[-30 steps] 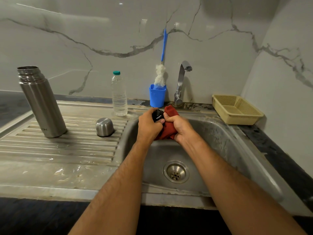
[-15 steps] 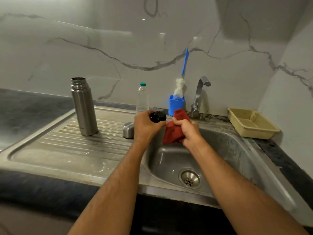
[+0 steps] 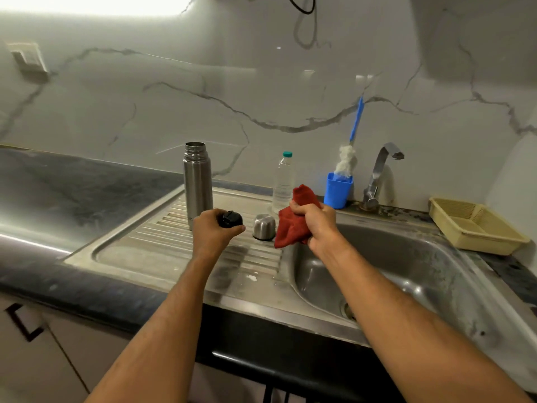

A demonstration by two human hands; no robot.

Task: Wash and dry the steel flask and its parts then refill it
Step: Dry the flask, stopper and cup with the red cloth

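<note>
L hand [image 3: 213, 231] grips black stopper [image 3: 230, 219] above ribbed drainboard [image 3: 162, 245], fingers curled round it. R hand [image 3: 316, 225] clamps bunched red cloth [image 3: 290, 228] at basin [image 3: 406, 266] edge; cloth hangs below fist. Hands apart, cloth not touching stopper. Steel flask [image 3: 198, 184] upright, mouth open, at back of drainboard behind L hand. Steel cup lid [image 3: 263, 226] upside down on drainboard, btwn the two hands. Plastic water bottle [image 3: 283, 181] capped, behind lid. Blue cup w/ brush [image 3: 338, 189] beside tap [image 3: 377, 175].
</note>
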